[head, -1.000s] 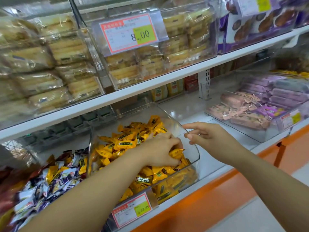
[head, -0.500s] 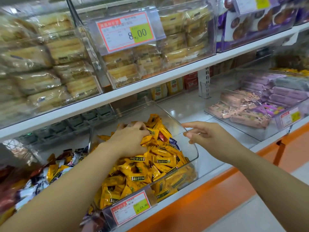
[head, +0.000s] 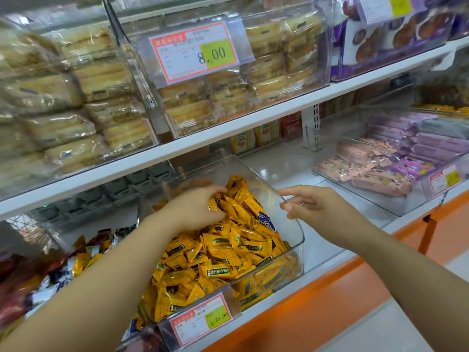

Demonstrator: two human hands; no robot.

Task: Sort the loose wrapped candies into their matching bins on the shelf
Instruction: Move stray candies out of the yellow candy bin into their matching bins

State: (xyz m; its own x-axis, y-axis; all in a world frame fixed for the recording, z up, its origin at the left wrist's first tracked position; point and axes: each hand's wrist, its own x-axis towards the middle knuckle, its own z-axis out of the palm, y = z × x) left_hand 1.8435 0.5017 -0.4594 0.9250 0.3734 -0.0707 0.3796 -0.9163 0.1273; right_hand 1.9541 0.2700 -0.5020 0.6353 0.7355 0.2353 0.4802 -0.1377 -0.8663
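A clear bin (head: 295, 226) on the lower shelf holds a heap of yellow wrapped candies (head: 223, 260). A blue-and-white candy (head: 265, 219) and a dark red one (head: 250, 208) lie among them near the right wall. My left hand (head: 193, 207) lies palm down on the back of the heap with its fingers spread over the wrappers; nothing is seen held in it. My right hand (head: 312, 207) hovers at the bin's right rim, thumb and forefinger apart on either side of the edge, holding nothing.
A bin of mixed candies (head: 76, 260) sits to the left, partly behind my left forearm. Pink and purple snack bars (head: 380, 174) fill a clear bin on the right. Wrapped cakes (head: 101, 80) line the upper shelf. An orange ledge (head: 317, 290) fronts the shelf.
My left hand has moved from the front of the yellow heap to its back, pushing candies aside and uncovering the blue-and-white and dark red ones. My right hand has stayed at the rim.
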